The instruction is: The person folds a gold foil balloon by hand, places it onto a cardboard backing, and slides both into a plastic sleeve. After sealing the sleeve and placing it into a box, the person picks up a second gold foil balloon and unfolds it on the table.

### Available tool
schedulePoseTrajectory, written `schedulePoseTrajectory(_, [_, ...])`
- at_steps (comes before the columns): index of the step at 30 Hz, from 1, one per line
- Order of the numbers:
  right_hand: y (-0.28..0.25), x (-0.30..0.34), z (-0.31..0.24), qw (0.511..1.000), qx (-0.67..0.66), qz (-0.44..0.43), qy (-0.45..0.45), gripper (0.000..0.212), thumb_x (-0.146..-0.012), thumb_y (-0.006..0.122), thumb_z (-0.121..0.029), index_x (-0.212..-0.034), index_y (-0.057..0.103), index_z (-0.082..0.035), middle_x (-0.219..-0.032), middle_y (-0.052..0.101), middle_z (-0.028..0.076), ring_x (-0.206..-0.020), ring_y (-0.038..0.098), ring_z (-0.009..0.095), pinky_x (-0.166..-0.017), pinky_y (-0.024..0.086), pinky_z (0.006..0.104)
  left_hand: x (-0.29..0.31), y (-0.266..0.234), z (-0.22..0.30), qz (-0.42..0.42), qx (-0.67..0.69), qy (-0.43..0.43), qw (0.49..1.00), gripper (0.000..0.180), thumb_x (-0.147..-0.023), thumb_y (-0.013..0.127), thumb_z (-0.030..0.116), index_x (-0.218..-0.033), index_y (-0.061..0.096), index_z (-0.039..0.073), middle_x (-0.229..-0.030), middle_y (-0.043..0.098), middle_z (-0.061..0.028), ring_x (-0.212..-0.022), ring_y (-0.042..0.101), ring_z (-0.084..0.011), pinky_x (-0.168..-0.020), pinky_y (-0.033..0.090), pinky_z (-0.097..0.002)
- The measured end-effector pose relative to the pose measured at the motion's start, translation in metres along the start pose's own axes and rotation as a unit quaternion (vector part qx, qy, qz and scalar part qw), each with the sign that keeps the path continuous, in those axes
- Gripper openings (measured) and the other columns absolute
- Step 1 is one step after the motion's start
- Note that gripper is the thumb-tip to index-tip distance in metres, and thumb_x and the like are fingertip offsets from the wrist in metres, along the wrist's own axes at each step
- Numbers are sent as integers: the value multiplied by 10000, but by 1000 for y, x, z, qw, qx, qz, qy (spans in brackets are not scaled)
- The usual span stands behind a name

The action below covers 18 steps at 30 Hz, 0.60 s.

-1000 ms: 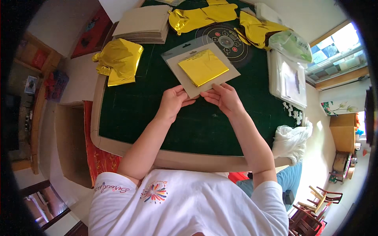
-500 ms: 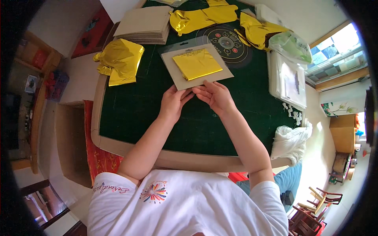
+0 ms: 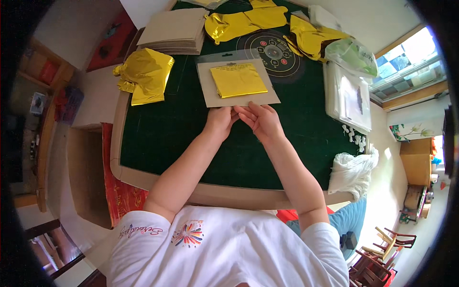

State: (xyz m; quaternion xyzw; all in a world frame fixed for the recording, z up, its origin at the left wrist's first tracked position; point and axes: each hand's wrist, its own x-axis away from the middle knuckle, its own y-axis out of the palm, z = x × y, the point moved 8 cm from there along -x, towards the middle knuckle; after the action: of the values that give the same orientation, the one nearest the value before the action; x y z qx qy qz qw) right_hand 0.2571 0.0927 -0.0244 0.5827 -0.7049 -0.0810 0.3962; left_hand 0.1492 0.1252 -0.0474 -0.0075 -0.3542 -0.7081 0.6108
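Observation:
A clear plastic bag (image 3: 209, 58) with a hanging hole at its far end contains a grey-beige card (image 3: 209, 91) and a folded gold foil balloon (image 3: 239, 81). It is in front of me over the green tabletop. My left hand (image 3: 220, 122) is closed on the bag's near edge, its fingertips partly hidden. Against the same edge, just to the right, my right hand (image 3: 264, 123) has one digit on top at the rim. Its other fingers are bent toward the left hand, below the edge.
On the dark green table (image 3: 167, 143), gold foil balloons (image 3: 146, 74) lie at left and far side. A cardboard stack (image 3: 172, 28) stands far left, near a round target-patterned mat (image 3: 274, 55). At right are clear bags (image 3: 346, 98), small white pieces (image 3: 353, 137) and white string (image 3: 351, 174).
The bag with card and foil has turned to lie straighter before me, its right corner shifting slightly left. My left hand has moved a little right, closer to my right hand.

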Motion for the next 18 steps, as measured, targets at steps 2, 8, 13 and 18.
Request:
schedulePoseTrajectory(2, [-4, 0, -1, 1000, -8, 16, -2, 273, -996, 446, -76, -1187, 454, 120, -1103, 622, 251, -990, 676, 278, -768, 607, 296, 4, 7, 5, -9, -12, 2, 1000, 271, -1001, 460, 188, -1234, 520, 63, -1133, 611, -98, -1000, 630, -190, -877, 531, -353])
schedulePoseTrajectory(8, [-10, -12, -9, 999, -30, 18, -42, 287, -996, 447, -70, -1210, 424, 120, -1109, 613, 247, -1018, 663, 291, -777, 606, 299, 7, 18, -7, -97, -90, -19, 991, 275, -1001, 455, 206, -1190, 553, 30, -1165, 606, -103, -1052, 619, -201, -907, 521, -374])
schedulePoseTrajectory(13, [-23, -6, 3, 998, -19, 55, -27, 276, -997, 467, -87, -1204, 458, 95, -1137, 611, 226, -1032, 660, 277, -758, 600, 296, 35, -5, -2, -79, -109, -67, 989, 237, -989, 497, 184, -1098, 599, 0, -1037, 658, -111, -912, 663, -188, -819, 552, -343])
schedulePoseTrajectory(18, [-25, 16, 11, 999, 27, 39, 24, 309, -1012, 462, -167, -1200, 473, 79, -1046, 656, 202, -965, 686, 254, -748, 593, 295, 72, -30, 54, 5, -455, 171, 874, 94, -910, 635, 101, -936, 658, 15, -921, 687, -84, -836, 672, -197, -720, 528, -304])
